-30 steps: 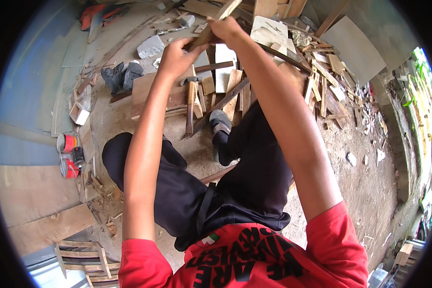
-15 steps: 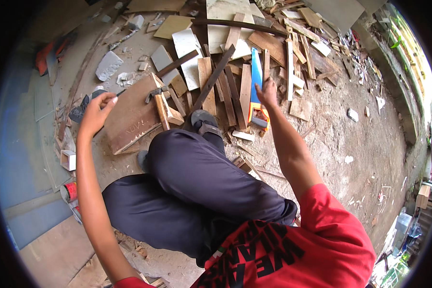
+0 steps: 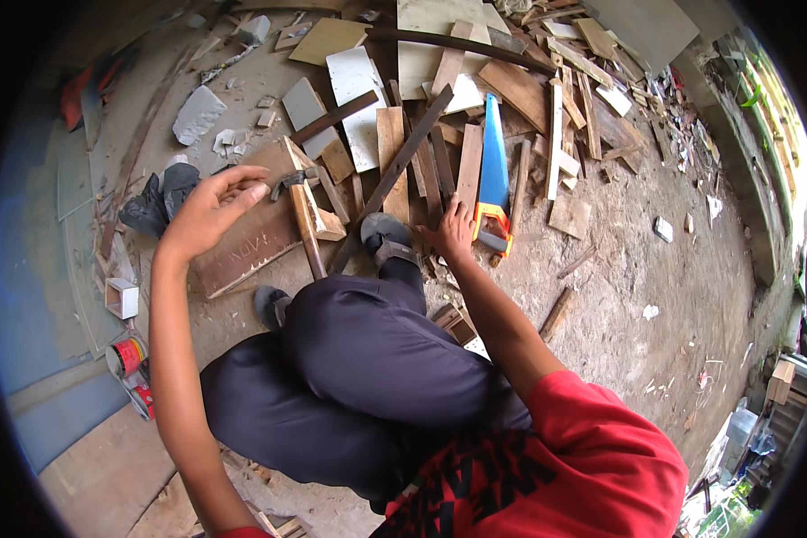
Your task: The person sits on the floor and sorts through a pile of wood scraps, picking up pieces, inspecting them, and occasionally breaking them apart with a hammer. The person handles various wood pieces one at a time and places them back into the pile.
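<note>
My right hand (image 3: 453, 230) reaches down with fingers apart, at the near ends of several wooden strips. Its fingertips meet the end of a brown plank (image 3: 469, 170); nothing is seen gripped. Just right of it lies a handsaw with a blue blade (image 3: 494, 161) and an orange handle. A narrow wooden stick (image 3: 519, 188) is beside the saw. My left hand (image 3: 208, 213) hovers over a brown wooden panel (image 3: 242, 251), fingers loosely bent and apart, holding nothing visible. Against the panel's right edge rests a hammer (image 3: 307, 220), its handle pointing toward my knee.
Wood offcuts and a long dark strip (image 3: 408, 139) spread ahead of my feet. White blocks (image 3: 199, 115) lie at the far left, a black plastic bag (image 3: 157, 202) beside my left hand. Red cans (image 3: 130, 357) stand at left. A concrete ledge (image 3: 744, 179) runs along the right.
My right hand has moved left and nearer, from the saw's right side to the plank ends. The stick it was at now lies beside the saw. My left hand has shifted slightly right.
</note>
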`<action>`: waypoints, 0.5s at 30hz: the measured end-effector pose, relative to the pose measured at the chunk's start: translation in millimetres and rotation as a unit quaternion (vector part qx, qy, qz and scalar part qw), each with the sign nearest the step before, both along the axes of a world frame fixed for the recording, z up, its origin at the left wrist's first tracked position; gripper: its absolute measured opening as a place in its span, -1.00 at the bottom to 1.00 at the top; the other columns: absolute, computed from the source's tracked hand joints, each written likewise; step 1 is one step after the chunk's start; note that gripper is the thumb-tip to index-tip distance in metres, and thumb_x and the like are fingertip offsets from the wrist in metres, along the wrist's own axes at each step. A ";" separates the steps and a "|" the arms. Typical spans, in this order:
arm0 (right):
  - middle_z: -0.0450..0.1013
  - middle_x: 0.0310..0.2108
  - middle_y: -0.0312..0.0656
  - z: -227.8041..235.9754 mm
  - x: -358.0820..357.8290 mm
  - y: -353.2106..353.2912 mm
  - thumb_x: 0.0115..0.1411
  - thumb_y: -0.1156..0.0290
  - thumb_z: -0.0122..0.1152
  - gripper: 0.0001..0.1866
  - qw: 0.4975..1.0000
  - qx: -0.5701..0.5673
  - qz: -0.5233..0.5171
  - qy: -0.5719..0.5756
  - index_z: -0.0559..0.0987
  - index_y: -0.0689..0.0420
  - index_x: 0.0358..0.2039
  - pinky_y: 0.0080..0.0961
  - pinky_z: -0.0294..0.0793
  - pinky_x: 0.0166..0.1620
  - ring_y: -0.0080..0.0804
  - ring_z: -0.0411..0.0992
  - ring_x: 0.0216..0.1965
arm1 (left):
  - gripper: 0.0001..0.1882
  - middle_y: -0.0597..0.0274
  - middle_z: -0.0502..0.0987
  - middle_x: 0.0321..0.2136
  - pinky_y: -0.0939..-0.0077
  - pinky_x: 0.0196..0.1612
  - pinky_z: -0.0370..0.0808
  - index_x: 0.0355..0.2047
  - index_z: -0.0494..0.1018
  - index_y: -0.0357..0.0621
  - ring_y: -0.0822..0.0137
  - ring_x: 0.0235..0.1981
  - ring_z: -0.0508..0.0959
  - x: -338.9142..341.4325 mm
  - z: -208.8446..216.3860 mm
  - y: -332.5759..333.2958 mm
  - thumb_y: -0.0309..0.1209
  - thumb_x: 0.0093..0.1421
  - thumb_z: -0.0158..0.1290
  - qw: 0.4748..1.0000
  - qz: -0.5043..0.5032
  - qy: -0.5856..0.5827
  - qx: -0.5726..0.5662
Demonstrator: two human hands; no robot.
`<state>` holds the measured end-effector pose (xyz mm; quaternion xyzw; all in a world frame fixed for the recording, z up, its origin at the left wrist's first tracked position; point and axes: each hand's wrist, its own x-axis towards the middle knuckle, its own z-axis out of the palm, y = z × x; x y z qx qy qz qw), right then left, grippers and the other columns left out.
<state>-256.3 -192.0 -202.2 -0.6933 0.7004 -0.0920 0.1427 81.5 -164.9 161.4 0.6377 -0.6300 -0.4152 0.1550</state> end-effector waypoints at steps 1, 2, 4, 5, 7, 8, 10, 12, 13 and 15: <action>0.26 0.07 0.08 2.5 3.0 -8.6 -0.17 -0.14 0.48 0.26 1.000 0.015 0.004 0.002 -0.01 0.32 0.33 -0.11 0.32 0.12 0.02 0.29 0.11 | -0.57 0.17 0.54 -0.08 0.46 0.10 0.37 0.11 0.39 -0.27 0.39 -0.03 0.50 -1.4 1.4 1.1 -0.26 0.33 0.02 1.000 0.007 0.012 0.000; 0.26 0.07 0.09 4.4 6.4 -17.3 -0.17 -0.12 0.48 0.26 0.999 0.031 0.003 0.008 -0.01 0.32 0.33 -0.12 0.32 0.12 0.02 0.29 0.11 | -0.57 0.18 0.54 -0.09 0.46 0.10 0.37 0.11 0.39 -0.26 0.39 -0.04 0.50 -1.2 2.5 2.6 -0.25 0.33 0.02 1.000 0.015 0.023 0.001; 0.25 0.06 0.12 6.6 9.7 -32.6 -0.17 -0.09 0.49 0.25 0.998 0.064 -0.002 0.023 -0.02 0.32 0.34 -0.14 0.34 0.12 0.02 0.30 0.11 | -0.56 0.19 0.55 -0.10 0.46 0.07 0.39 0.11 0.39 -0.24 0.39 -0.05 0.51 3.0 2.5 4.8 -0.23 0.33 0.02 0.998 0.031 0.054 0.000; 0.25 0.04 0.15 4.4 12.3 -38.0 -0.17 -0.03 0.49 0.22 0.998 0.066 -0.013 0.007 -0.01 0.34 0.32 -0.16 0.37 0.11 0.04 0.31 0.08 | -0.56 0.20 0.55 -0.10 0.46 0.06 0.39 0.11 0.39 -0.23 0.39 -0.06 0.51 5.4 2.6 6.0 -0.22 0.33 0.01 0.997 0.038 0.069 0.000; 0.25 0.04 0.17 3.6 9.3 -47.0 -0.17 0.01 0.50 0.21 0.993 0.101 -0.039 -0.049 0.00 0.36 0.31 -0.14 0.37 0.12 0.08 0.30 0.09 | -0.56 0.21 0.55 -0.12 0.47 0.02 0.40 0.11 0.40 -0.21 0.39 -0.07 0.51 12.9 4.2 10.6 -0.19 0.34 -0.01 0.996 0.049 0.070 -0.010; 0.25 0.05 0.18 3.7 5.4 -51.5 -0.17 0.03 0.50 0.20 0.989 0.119 -0.052 -0.076 0.00 0.37 0.30 -0.13 0.37 0.12 0.09 0.29 0.09 | -0.56 0.22 0.55 -0.12 0.47 0.01 0.41 0.11 0.40 -0.20 0.39 -0.08 0.52 16.5 5.1 12.2 -0.18 0.35 -0.02 0.996 0.054 0.071 -0.015; 0.23 0.10 0.19 7.1 6.9 -51.4 -0.16 0.12 0.50 0.13 0.990 0.039 -0.034 -0.130 0.05 0.29 0.30 -0.06 0.27 0.17 0.12 0.23 0.16 | -0.57 0.21 0.55 -0.12 0.49 -0.01 0.40 0.10 0.40 -0.21 0.40 -0.08 0.51 24.9 9.7 19.2 -0.19 0.35 -0.01 0.992 0.084 0.093 -0.012; 0.20 0.14 0.16 14.0 6.3 -52.5 -0.15 0.18 0.51 0.07 0.994 0.017 -0.033 -0.105 0.09 0.26 0.29 -0.04 0.18 0.22 0.10 0.19 0.20 | -0.57 0.22 0.56 -0.13 0.49 -0.01 0.40 0.09 0.41 -0.19 0.40 -0.08 0.51 30.9 11.5 24.3 -0.17 0.35 -0.02 0.990 0.103 0.095 -0.012; 0.15 0.21 0.22 5.8 9.5 -56.1 -0.01 0.13 0.40 -0.01 0.996 -0.050 -0.019 -0.069 0.07 0.13 0.33 0.06 0.09 0.24 0.16 0.16 0.23 | -0.56 0.23 0.55 -0.13 0.48 -0.01 0.40 0.10 0.41 -0.17 0.39 -0.08 0.52 33.7 10.7 25.3 -0.14 0.36 -0.04 0.990 0.107 0.085 -0.014; 0.12 0.23 0.21 4.3 19.4 -62.9 0.07 0.11 0.34 -0.07 0.992 -0.108 0.015 -0.057 0.08 0.20 0.32 0.06 0.09 0.24 0.16 0.15 0.24 | -0.55 0.24 0.55 -0.14 0.48 0.00 0.39 0.10 0.41 -0.14 0.39 -0.08 0.51 36.7 7.6 30.9 -0.11 0.36 -0.06 0.990 0.120 0.074 -0.009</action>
